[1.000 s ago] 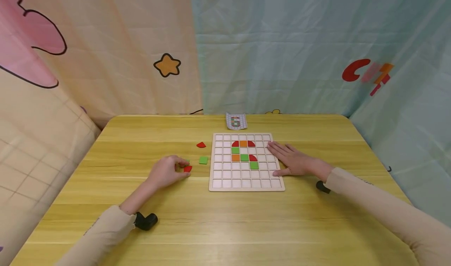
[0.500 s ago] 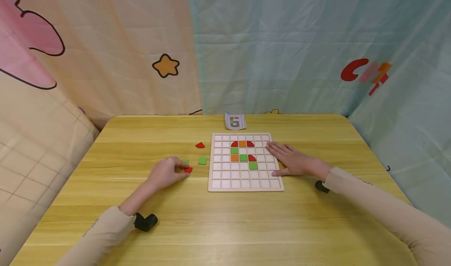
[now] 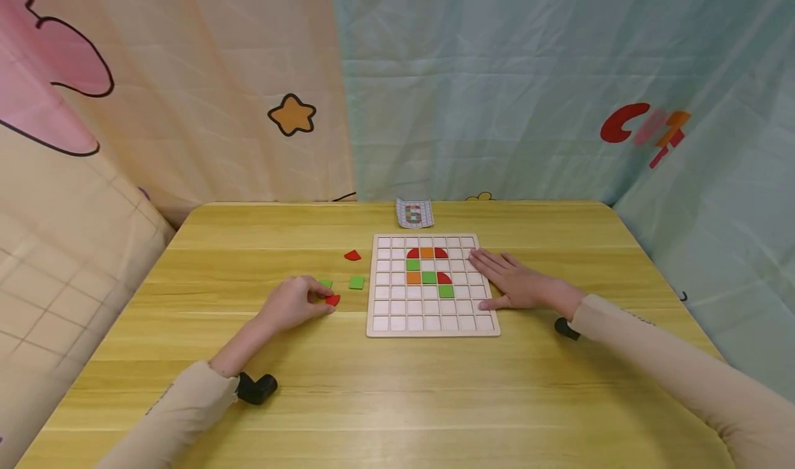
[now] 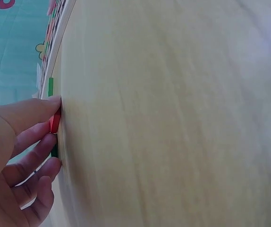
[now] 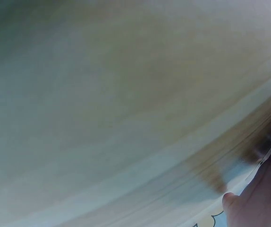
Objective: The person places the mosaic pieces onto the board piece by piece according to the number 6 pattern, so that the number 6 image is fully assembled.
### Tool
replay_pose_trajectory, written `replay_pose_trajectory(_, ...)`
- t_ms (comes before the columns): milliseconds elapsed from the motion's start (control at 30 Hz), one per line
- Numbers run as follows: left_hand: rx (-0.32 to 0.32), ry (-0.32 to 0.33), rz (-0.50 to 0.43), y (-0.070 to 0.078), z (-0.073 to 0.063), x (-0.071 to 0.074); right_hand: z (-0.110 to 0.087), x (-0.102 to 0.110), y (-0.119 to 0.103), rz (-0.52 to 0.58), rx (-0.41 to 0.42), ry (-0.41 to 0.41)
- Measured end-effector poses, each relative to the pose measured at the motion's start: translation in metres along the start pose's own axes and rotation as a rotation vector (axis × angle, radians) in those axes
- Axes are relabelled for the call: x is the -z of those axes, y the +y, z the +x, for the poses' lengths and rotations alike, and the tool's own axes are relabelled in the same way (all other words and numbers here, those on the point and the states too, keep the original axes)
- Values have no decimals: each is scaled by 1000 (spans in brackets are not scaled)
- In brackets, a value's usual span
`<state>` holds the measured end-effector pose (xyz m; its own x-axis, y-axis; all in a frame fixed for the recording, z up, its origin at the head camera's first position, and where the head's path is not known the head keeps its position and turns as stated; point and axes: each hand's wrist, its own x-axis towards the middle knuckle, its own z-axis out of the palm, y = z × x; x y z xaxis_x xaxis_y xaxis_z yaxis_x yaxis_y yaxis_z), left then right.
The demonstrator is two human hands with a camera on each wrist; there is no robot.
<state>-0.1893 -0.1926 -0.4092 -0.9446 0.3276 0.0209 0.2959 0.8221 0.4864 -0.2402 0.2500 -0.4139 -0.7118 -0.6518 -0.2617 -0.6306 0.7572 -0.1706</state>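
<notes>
My left hand [image 3: 290, 305] pinches a red quarter-circle tile [image 3: 332, 300] between thumb and fingers, low at the tabletop left of the board. The left wrist view shows that red tile [image 4: 55, 122] edge-on between thumb and fingertips. Just behind the fingers lies a green square tile [image 3: 326, 284], partly hidden. Another green square [image 3: 357, 283] and a second red quarter-circle [image 3: 352, 255] lie nearer the board. My right hand [image 3: 520, 284] rests with straight fingers on the right edge of the wooden grid board [image 3: 397, 314]. Red, orange and green tiles sit in several board cells.
Behind the board, a small card [image 3: 414, 214] printed with a coloured grid pattern lies near the table's back edge. Patterned curtains [image 3: 497, 96] hang around the wooden table [image 3: 410, 400]. Black wrist-worn devices [image 3: 257, 390] show beneath the sleeves.
The pinched red tile has turned and shifted slightly at the left fingertips. More of the green square behind it shows now. The right hand stays on the board.
</notes>
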Motion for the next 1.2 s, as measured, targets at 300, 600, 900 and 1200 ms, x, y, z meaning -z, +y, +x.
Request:
replay_pose_trajectory(300, -21, 32, -15, 0, 2, -4, -2, 1, -1, -2, 3, 6)
replay_pose_trajectory(600, -83, 75, 10, 8, 4, -5, -4, 2, -3, 4, 31, 36)
replay_pose_trajectory(900, -129, 87, 10, 28, 15, -11, -3, 3, -1, -10, -2, -6)
replay_pose_trajectory(1200, -171, 49, -12, 57, 27, -20, 0, 1, -1, -10, 0, -11)
